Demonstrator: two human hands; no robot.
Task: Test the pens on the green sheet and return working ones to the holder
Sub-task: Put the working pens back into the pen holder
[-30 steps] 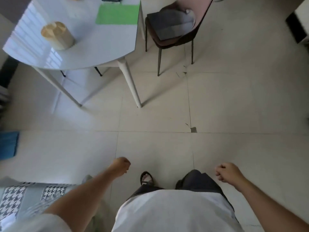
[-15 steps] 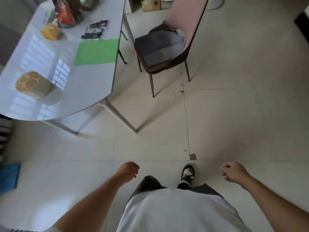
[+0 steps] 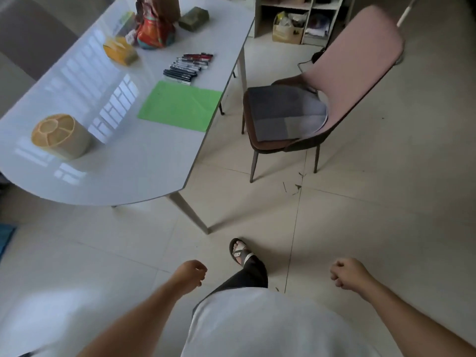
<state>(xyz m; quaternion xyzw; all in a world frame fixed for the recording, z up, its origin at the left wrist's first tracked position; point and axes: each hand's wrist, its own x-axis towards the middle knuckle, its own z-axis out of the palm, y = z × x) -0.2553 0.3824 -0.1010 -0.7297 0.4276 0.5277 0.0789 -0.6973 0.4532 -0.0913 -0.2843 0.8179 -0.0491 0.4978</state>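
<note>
The pens (image 3: pixel 188 68) lie in a row at the far side of the table (image 3: pixel 134 173), just beyond the green sheet (image 3: pixel 180 105); the holder (image 3: pixel 60 136) stands well to the left. They look light, stiff and smooth, likely to roll, so pinching one mid-barrel seems best. The left hand (image 3: pixel 192 275) and right hand (image 3: pixel 349 274) hang loosely curled, holding nothing.

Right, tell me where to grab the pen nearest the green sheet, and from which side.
Pinch that pen across the middle of its barrel, coming down from above. It lies flat on the table, with the next pen tight against its far side and the green sheet just short of it, so only the top is free. Both hands, left and right, hold nothing.
</note>
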